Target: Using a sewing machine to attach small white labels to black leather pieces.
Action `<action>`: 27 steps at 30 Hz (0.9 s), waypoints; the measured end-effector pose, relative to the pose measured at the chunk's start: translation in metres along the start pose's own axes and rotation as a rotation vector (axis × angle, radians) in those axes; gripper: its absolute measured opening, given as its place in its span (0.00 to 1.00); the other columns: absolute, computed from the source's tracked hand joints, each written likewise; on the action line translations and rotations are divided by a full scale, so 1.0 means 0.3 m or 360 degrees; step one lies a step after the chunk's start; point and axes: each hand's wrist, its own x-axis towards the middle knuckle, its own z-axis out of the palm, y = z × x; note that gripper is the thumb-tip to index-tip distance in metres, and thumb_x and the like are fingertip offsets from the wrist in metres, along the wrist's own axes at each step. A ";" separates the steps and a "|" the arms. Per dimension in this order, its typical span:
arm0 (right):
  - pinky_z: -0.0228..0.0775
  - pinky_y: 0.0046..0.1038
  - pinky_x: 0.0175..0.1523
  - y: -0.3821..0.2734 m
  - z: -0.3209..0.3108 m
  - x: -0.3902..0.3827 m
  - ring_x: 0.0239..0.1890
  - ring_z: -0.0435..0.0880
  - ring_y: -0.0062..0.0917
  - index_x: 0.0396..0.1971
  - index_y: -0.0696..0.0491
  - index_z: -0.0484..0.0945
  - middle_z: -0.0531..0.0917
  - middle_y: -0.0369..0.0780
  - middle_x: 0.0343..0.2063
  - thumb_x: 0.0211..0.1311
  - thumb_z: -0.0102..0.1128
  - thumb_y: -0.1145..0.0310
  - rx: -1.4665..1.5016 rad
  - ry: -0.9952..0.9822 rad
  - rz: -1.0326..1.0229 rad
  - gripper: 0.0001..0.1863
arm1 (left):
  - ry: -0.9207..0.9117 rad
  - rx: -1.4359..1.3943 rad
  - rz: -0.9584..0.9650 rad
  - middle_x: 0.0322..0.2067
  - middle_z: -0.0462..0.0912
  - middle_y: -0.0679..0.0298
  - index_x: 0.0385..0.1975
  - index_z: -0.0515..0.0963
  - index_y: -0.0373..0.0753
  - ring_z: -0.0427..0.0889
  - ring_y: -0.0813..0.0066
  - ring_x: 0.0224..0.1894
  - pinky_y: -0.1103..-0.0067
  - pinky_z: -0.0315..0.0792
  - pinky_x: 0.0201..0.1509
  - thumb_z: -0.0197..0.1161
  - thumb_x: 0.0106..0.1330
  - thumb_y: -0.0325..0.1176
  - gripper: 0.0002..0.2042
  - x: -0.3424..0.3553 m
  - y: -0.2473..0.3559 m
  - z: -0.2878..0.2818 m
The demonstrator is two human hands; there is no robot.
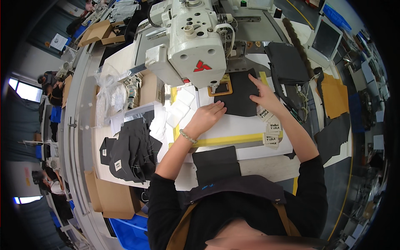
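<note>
A dark fabric piece (240, 96) lies flat on the white work surface (233, 125) under the head of a white sewing machine (191, 37). My left hand (207, 116) rests flat at the fabric's near left edge, fingers together, a bead bracelet on the wrist. My right hand (263, 92) presses on the fabric's right side with fingers spread. An orange-framed clamp (220, 88) sits on the fabric below the needle. Neither hand grips anything.
Small white labels (271, 127) lie by my right forearm. White patches (179, 109) sit left of the clamp. A pile of dark cut pieces (131, 152) lies at left, another dark piece (216, 163) near my chest. Plastic bags, cardboard boxes, a monitor (326, 38) surround.
</note>
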 end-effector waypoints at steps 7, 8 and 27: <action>0.74 0.26 0.43 0.030 0.055 0.055 0.37 0.79 0.21 0.72 0.46 0.53 0.72 0.44 0.56 0.53 0.66 0.74 -0.0157 0.0057 -0.0151 0.46 | 0.0013 0.0106 -0.0208 0.46 0.83 0.56 0.40 0.81 0.34 0.83 0.63 0.50 0.74 0.80 0.51 0.59 0.56 0.25 0.12 -0.052 -0.008 -0.003; 0.74 0.26 0.49 0.054 0.069 0.051 0.44 0.79 0.22 0.72 0.45 0.53 0.66 0.44 0.65 0.52 0.69 0.72 0.0011 0.0196 -0.0340 0.47 | 0.0015 0.0104 -0.0205 0.46 0.83 0.56 0.40 0.81 0.34 0.83 0.63 0.50 0.74 0.80 0.51 0.59 0.56 0.25 0.12 -0.057 -0.010 -0.005; 0.61 0.38 0.69 0.078 0.109 0.012 0.62 0.70 0.43 0.55 0.54 0.75 0.70 0.41 0.63 0.60 0.60 0.69 -0.1368 0.0161 -0.0835 0.22 | 0.0066 0.0228 -0.0318 0.46 0.83 0.53 0.42 0.80 0.33 0.84 0.63 0.49 0.73 0.79 0.52 0.60 0.57 0.25 0.13 -0.068 -0.039 -0.002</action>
